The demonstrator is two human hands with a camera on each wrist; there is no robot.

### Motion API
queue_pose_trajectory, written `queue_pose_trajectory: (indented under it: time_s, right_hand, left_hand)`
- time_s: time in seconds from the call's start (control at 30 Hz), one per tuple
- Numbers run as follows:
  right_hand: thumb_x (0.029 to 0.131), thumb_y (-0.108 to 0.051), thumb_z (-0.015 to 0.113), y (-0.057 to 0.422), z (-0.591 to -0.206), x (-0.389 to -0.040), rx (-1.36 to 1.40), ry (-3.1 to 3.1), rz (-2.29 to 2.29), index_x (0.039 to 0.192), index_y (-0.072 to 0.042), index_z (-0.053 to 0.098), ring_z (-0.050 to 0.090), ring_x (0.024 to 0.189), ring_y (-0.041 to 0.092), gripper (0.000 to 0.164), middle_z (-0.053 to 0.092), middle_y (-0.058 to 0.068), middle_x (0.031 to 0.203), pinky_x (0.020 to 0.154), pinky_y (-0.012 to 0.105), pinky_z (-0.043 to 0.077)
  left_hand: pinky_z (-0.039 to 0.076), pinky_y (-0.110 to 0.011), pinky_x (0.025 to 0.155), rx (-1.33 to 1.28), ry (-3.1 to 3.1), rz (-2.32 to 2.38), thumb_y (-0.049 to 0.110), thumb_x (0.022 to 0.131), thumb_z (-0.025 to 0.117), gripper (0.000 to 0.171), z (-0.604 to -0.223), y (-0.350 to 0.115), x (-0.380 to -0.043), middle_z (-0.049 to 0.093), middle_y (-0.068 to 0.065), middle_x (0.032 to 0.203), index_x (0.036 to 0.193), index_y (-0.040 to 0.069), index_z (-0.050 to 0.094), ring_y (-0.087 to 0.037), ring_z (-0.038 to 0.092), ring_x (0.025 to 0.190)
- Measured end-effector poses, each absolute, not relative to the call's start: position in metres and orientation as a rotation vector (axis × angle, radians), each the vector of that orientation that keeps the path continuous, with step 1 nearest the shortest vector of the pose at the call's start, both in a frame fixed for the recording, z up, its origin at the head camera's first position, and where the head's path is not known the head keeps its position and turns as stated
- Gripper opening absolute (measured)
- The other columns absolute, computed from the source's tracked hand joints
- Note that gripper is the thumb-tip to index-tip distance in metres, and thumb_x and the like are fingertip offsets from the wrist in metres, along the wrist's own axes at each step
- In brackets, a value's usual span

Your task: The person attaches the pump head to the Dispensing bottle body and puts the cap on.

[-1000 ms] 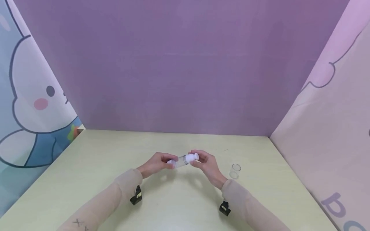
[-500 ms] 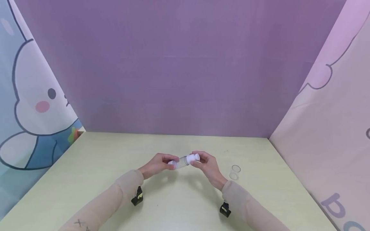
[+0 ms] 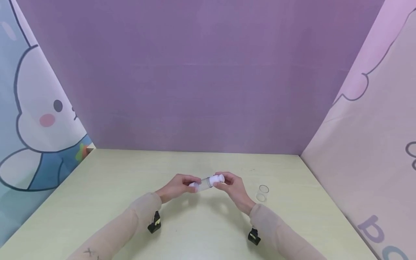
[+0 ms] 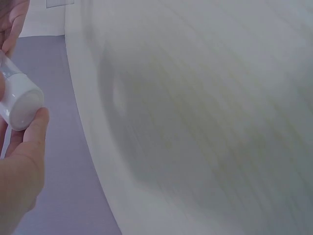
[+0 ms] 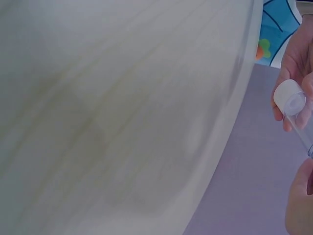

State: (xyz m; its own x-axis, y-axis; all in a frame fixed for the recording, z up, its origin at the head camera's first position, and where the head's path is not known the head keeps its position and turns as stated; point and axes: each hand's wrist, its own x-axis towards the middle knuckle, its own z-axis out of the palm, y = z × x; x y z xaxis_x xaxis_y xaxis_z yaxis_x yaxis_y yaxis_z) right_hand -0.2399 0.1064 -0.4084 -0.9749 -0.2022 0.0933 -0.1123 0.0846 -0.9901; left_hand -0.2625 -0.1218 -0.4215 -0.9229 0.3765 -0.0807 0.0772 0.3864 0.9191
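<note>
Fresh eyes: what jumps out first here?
The purple backdrop dominates the head view, with a large cartoon character at its left. Below, the left hand and right hand grip a white-ended clear bottle over the pale table. A small clear cylinder sits right of the hands.

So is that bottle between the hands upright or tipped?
Tipped: the clear bottle slants sideways, one white end in the left hand, the other, higher in the head view, in the right hand.

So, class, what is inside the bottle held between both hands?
Through the clear bottle, a pale round piece shows at the end in the left hand. The white top in the right hand hides its inside.
</note>
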Motion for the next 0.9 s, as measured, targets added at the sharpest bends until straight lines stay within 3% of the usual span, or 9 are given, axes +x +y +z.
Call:
queue_pose_trajectory:
  time_s: [0.27, 0.5, 0.9]
  right_hand:
    - [0.079, -0.003, 0.067, 0.1105, -0.4038, -0.2386, -0.459, 2.135, -2.125, 0.126, -0.005, 0.051, 0.049, 0.120, 0.021, 0.050, 0.053, 0.009, 0.129, 0.092, 0.025, 0.045]
    - [0.079, 0.004, 0.062, 0.1095, -0.4048, -0.2389, -0.492, 2.125, -2.122, 0.122, -0.003, 0.054, 0.054, 0.112, 0.013, 0.044, 0.053, 0.016, 0.129, 0.088, 0.021, 0.046]
    - [0.080, 0.002, 0.063, 0.1059, -0.4071, -0.2407, -0.404, 2.167, -2.100, 0.120, -0.001, 0.055, 0.054, 0.112, 0.020, 0.041, 0.058, 0.015, 0.123, 0.087, 0.024, 0.048]
  left_hand:
    - [0.047, -0.038, 0.089, 0.417, 2.365, 1.550, 0.018, 0.081, 0.067, 0.036, -0.4196, -0.1190, -0.2651, 0.057, -0.007, 0.124, 0.116, 0.015, 0.063, -0.021, 0.054, 0.106]
    - [0.045, -0.040, 0.091, 0.390, 2.358, 1.562, 0.018, 0.081, 0.067, 0.032, -0.4218, -0.1188, -0.2634, 0.057, -0.006, 0.124, 0.114, 0.018, 0.064, -0.021, 0.053, 0.108]
    - [0.043, -0.044, 0.094, 0.362, 2.362, 1.553, 0.016, 0.082, 0.066, 0.033, -0.4210, -0.1199, -0.2615, 0.057, -0.007, 0.125, 0.116, 0.015, 0.063, -0.022, 0.053, 0.110]
